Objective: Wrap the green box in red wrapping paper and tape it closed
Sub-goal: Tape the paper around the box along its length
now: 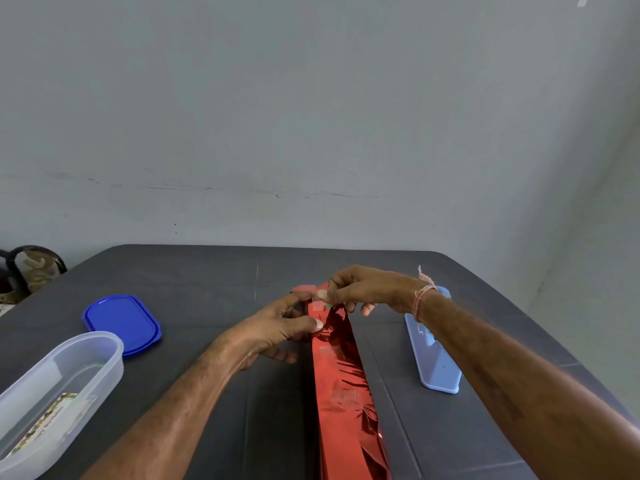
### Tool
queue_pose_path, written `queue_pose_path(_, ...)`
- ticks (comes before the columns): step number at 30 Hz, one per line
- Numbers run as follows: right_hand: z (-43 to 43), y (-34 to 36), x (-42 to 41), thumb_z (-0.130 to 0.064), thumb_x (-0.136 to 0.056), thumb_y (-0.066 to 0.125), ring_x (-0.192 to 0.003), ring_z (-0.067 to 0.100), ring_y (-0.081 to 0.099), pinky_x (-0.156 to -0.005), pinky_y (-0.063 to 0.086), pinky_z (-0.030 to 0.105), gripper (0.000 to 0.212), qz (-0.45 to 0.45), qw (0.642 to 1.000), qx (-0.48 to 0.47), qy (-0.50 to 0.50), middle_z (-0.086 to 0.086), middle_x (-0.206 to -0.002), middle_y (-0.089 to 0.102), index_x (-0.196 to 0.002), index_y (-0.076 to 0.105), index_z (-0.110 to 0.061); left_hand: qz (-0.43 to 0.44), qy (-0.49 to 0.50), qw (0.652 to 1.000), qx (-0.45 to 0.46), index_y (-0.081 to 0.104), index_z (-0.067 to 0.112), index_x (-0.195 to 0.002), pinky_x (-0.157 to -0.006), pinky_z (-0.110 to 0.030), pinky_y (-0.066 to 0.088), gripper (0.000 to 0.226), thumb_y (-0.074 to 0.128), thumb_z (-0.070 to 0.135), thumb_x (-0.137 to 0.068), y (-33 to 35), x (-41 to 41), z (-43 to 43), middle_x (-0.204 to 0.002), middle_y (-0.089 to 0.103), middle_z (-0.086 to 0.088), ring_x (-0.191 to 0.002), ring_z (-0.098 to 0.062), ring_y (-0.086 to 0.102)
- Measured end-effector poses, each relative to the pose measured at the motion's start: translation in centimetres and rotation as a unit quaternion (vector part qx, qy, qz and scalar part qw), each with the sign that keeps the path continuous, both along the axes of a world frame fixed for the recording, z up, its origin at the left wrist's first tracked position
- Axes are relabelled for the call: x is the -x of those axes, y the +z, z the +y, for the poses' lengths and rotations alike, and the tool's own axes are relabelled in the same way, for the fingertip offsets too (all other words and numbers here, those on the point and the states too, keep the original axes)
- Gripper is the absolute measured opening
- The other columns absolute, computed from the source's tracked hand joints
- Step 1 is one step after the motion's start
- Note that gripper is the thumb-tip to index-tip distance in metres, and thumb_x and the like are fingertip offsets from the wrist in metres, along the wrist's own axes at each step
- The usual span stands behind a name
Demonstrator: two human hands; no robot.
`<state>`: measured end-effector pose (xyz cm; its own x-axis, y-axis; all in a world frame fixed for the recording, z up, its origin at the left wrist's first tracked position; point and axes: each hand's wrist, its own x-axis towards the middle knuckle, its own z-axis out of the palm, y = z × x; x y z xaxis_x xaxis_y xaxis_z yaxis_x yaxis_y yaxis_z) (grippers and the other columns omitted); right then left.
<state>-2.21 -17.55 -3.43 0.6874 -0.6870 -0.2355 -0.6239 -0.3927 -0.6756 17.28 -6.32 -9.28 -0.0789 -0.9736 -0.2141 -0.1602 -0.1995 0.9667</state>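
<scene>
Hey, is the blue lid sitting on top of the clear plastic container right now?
No, the blue lid lies flat on the table beside the clear container, whose top is open.

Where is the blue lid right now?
In the head view the blue lid lies flat on the left of the dark table, just beyond the clear tub and left of the left hand.

Wrapped box (341, 375) centre of table (207, 271); lid (121, 322) behind tub (59, 382), left; tray (438, 368) right.
</scene>
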Motion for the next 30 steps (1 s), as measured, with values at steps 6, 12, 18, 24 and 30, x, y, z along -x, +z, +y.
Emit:
queue_pose_path(6,-0.1,-0.2,-0.6,-0.059,-0.089,0.067,-0.079,0.007,0.057,-0.071,0.050,0.030,0.035,0.029,0.999,0.023,-0.013,-0.011,-0.078,0.061,-0.082,0.061,-0.025,0.008,-0.003,1.000,0.006,0.058,0.045,-0.133,-0.072,-0.036,0.062,0.052,0.078,0.025,-0.090,-0.4,-0.2,-0.2,-0.119,0.065,-0.004,-0.106,-0.018,0.069)
queue_pose_path(12,0.3,-0.3,-0.9,-0.054,-0.091,0.068,-0.080,0.011,0.058,-0.072,0.050,0.032,0.035,0.042,0.998,0.048,-0.020,-0.007,-0.079,0.063,-0.077,0.058,-0.024,0.000,-0.011,1.000,0.005,0.056,0.049,-0.132,-0.072,-0.035,0.062,0.051,0.076,0.026,-0.091,-0.3,-0.1,-0.2,-0.122,0.066,-0.002,-0.108,-0.017,0.068)
queue_pose_path(18,0.1,-1.0,-1.3,-0.054,-0.081,0.079,-0.062,0.012,0.052,-0.064,0.045,0.033,0.044,0.052,0.993,0.103,-0.025,-0.007,-0.063,0.054,-0.064,0.052,-0.025,0.003,-0.012,1.000,0.008,0.057,0.049,-0.133,-0.073,-0.036,0.063,0.053,0.076,0.024,-0.091,-0.3,-0.2,-0.2,-0.122,0.065,-0.002,-0.106,-0.016,0.069)
queue_pose_path(24,-0.2,-1.2,-1.7,-0.086,-0.053,0.066,-0.061,0.016,0.049,-0.065,0.041,0.037,0.065,0.133,0.977,0.158,-0.049,-0.009,-0.057,0.049,-0.059,0.046,-0.024,0.003,-0.012,1.000,0.010,0.056,0.048,-0.134,-0.078,-0.040,0.065,0.053,0.076,0.024,-0.091,-0.2,-0.1,-0.1,-0.122,0.065,0.000,-0.106,-0.016,0.069)
queue_pose_path(30,0.4,-0.7,-1.7,-0.086,-0.069,0.064,-0.068,0.018,0.053,-0.069,0.041,0.034,0.065,0.206,0.948,0.232,-0.076,-0.006,-0.065,0.052,-0.067,0.049,-0.022,-0.002,-0.011,1.000,0.008,0.056,0.049,-0.133,-0.075,-0.038,0.064,0.053,0.076,0.024,-0.091,-0.2,0.0,-0.2,-0.123,0.063,0.000,-0.107,-0.017,0.069)
